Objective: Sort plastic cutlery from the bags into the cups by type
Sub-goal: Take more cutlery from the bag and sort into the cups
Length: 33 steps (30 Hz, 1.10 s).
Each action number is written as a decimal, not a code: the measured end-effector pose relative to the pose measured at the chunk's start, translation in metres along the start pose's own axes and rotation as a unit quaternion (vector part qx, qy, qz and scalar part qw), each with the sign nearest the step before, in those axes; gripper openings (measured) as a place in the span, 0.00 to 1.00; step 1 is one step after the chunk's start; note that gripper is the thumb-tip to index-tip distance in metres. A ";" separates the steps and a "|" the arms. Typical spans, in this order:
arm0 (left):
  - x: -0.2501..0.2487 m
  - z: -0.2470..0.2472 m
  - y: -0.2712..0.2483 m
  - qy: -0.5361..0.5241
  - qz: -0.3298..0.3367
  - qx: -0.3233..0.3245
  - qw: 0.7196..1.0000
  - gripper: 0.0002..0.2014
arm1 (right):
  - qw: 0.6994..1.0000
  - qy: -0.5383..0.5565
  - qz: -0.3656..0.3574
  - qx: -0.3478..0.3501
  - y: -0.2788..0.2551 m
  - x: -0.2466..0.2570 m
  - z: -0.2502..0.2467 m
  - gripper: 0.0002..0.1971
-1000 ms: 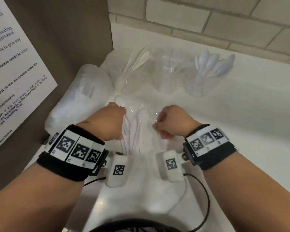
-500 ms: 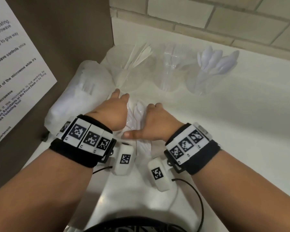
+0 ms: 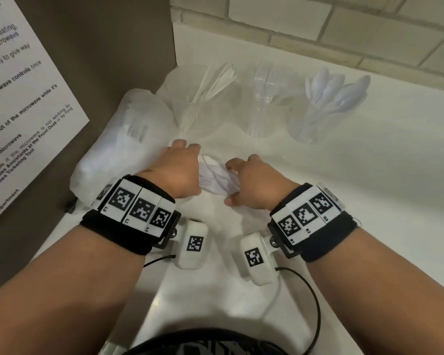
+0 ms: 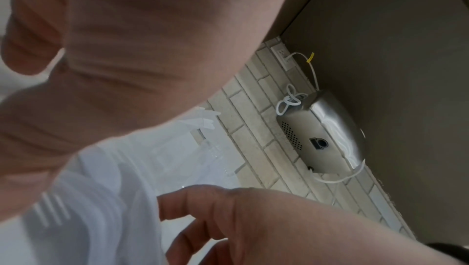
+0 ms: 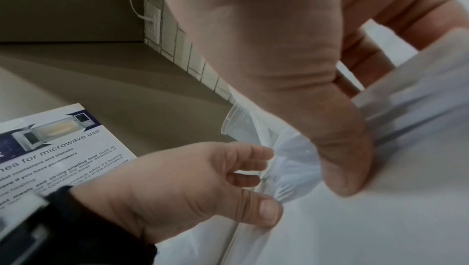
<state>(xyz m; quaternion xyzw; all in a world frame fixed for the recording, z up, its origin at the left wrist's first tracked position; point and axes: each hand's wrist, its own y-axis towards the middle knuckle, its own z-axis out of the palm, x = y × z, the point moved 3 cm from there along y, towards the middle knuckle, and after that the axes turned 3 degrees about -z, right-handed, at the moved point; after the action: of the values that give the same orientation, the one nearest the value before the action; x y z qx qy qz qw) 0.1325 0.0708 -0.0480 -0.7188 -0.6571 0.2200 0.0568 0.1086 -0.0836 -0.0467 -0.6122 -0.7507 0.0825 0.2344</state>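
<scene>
A clear bag of white plastic cutlery lies on the white counter between my hands. My left hand pinches the bag's left edge, thumb and fingers curled on the film. My right hand grips the bag's right side, with the thumb pressed onto it and the fingers curled behind. Behind the hands stand three clear cups in a row: the knife cup, the fork cup and the spoon cup. Fork tines show through the film.
A second, fuller bag of cutlery lies left of my left hand against the brown cabinet side, which carries a microwave notice. A brick wall backs the counter. A steel appliance hangs on that wall.
Half a second ago both hands lay flatter on the bag, nearer the cups. Now they have drawn back a little and their fingers curl on the bag's two sides.
</scene>
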 end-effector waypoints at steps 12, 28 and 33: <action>-0.001 0.006 -0.010 -0.078 0.006 -0.038 0.996 0.45 | 0.996 -0.065 -0.055 -0.030 -0.002 0.016 -0.006 0.06; 0.009 -0.013 -0.020 -0.484 -0.035 -0.149 0.862 0.22 | 0.953 0.258 -0.009 -0.161 0.006 0.002 -0.027 0.07; -0.014 -0.007 -0.021 -0.816 -0.132 0.080 0.556 0.12 | 0.690 0.684 -0.098 -0.215 -0.004 0.013 -0.078 0.15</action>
<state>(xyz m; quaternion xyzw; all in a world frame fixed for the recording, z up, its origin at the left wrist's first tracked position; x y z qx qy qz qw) 0.1157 0.0617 -0.0311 -0.1291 -0.4895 0.7540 -0.4186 0.1388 -0.0844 0.0262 -0.4555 -0.4359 -0.5461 0.5516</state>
